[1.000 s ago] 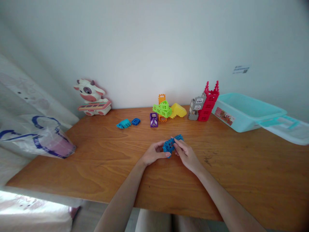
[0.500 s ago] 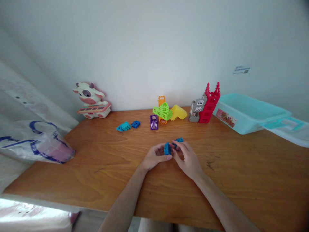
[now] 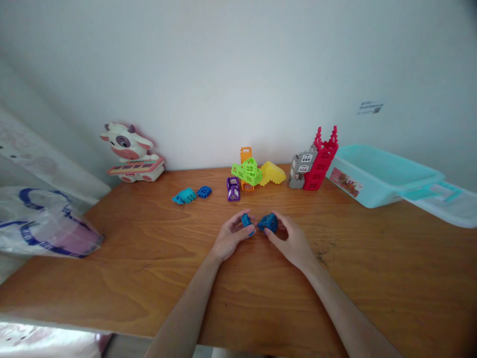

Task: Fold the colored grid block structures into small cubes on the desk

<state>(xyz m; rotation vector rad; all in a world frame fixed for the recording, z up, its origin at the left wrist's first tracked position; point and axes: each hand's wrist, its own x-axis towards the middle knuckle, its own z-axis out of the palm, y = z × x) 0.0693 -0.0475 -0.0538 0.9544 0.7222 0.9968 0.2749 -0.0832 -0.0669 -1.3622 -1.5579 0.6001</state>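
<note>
Both my hands rest on the wooden table (image 3: pixel 149 258) near its middle. My left hand (image 3: pixel 230 237) pinches a small blue plastic block piece (image 3: pixel 246 220) between thumb and fingers. Just to its right, my right hand (image 3: pixel 292 239) grips a second, larger blue block piece (image 3: pixel 268 222). The two pieces sit close together, a small gap between them.
Along the wall stand a cow toy keyboard (image 3: pixel 128 153), two blue pieces (image 3: pixel 190 194), a purple toy car (image 3: pixel 233 189), a green, orange and yellow block cluster (image 3: pixel 255 170), a grey and red tower (image 3: pixel 315 161) and a teal bin (image 3: pixel 376 174) with its lid (image 3: pixel 443 199). A plastic bag (image 3: pixel 44 226) lies left.
The single blue block assembly held by both hands has come apart into two pieces, one in each hand. The view has shifted slightly.
</note>
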